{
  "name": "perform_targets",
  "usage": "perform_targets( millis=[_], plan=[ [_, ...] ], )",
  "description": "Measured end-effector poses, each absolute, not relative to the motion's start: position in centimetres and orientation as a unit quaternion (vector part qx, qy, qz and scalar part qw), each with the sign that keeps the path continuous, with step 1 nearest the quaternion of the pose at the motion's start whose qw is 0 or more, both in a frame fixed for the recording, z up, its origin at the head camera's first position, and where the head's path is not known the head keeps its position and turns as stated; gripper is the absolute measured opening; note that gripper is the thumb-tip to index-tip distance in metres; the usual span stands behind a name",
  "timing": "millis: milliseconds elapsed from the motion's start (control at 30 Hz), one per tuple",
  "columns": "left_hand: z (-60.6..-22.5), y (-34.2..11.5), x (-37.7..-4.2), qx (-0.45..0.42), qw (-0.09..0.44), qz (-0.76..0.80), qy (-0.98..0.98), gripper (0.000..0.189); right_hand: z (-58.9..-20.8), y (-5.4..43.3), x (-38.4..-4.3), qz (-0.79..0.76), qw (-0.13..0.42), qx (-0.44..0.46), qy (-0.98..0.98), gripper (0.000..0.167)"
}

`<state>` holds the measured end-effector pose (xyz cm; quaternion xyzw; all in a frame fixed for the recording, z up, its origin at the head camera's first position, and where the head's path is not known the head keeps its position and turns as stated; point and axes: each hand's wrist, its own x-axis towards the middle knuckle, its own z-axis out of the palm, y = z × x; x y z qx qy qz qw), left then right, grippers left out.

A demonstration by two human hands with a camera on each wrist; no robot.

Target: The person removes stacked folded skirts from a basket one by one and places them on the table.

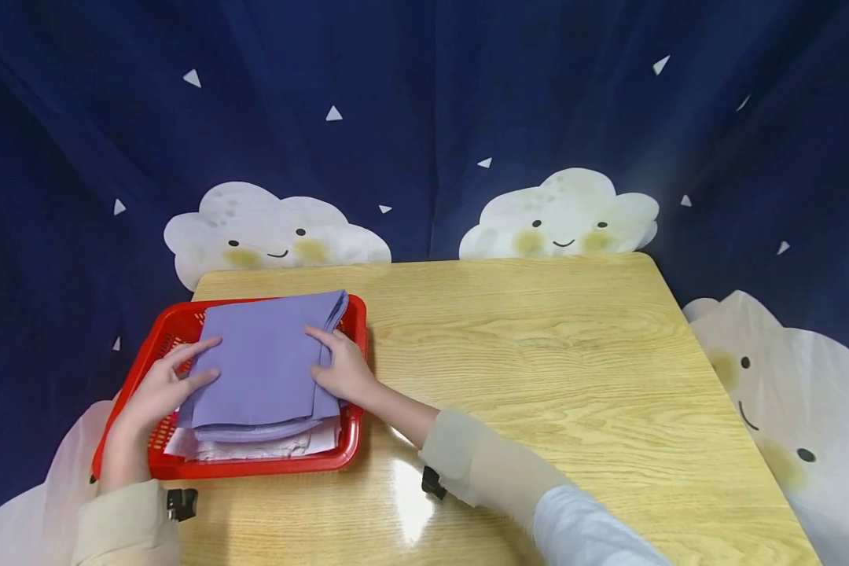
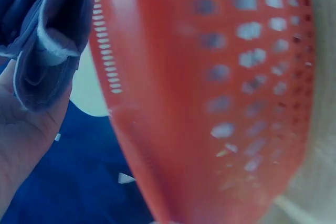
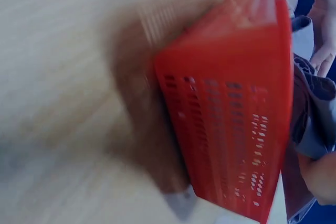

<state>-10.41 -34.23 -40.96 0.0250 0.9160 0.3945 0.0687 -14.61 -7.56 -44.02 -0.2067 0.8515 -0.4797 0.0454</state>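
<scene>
A folded purple cloth (image 1: 258,358) lies at the top of a red plastic basket (image 1: 255,469), about level with its rim. My left hand (image 1: 157,393) grips its left side, thumb and a finger on the top face. My right hand (image 1: 344,371) holds the opposite side the same way. Thick folded layers of the cloth (image 2: 44,72) show beside the palm in the left wrist view. In the right wrist view, the right hand (image 3: 320,178) is partly cut off at the edge. A white patterned cloth (image 1: 272,450) lies beneath the purple one.
The basket stands on the left part of a wooden table (image 1: 538,377). Behind the table hangs a dark blue curtain (image 1: 424,118) with white triangles and smiling clouds. The basket's perforated side wall (image 3: 220,114) faces the right wrist camera.
</scene>
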Motion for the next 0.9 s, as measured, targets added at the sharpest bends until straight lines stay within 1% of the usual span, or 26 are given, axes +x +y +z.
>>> perform_targets(
  millis=[133,200,400,667,900],
  plan=[
    [-39.9,-33.3,-10.9,0.05,0.053,0.39,0.918,0.055,-42.9,-6.1,-15.4,-0.483,0.036,-0.216,0.848,0.058],
    [-39.4,-32.8,-11.4,0.06,0.044,0.391,0.917,0.054,-42.4,-5.4,-15.9,-0.486,0.041,-0.214,0.846,0.057],
    [-38.3,-30.8,-12.9,0.073,0.05,0.405,0.91,0.055,-41.3,-2.9,-17.5,-0.503,0.062,-0.203,0.838,0.057],
    [-37.4,-27.2,-15.6,0.091,0.032,0.422,0.902,0.053,-40.2,0.7,-19.4,-0.494,0.04,-0.188,0.848,0.056],
    [-37.8,-24.1,-17.9,0.075,0.05,0.448,0.889,0.054,-39.6,4.0,-21.1,-0.498,0.04,-0.171,0.849,0.056]
  ],
)
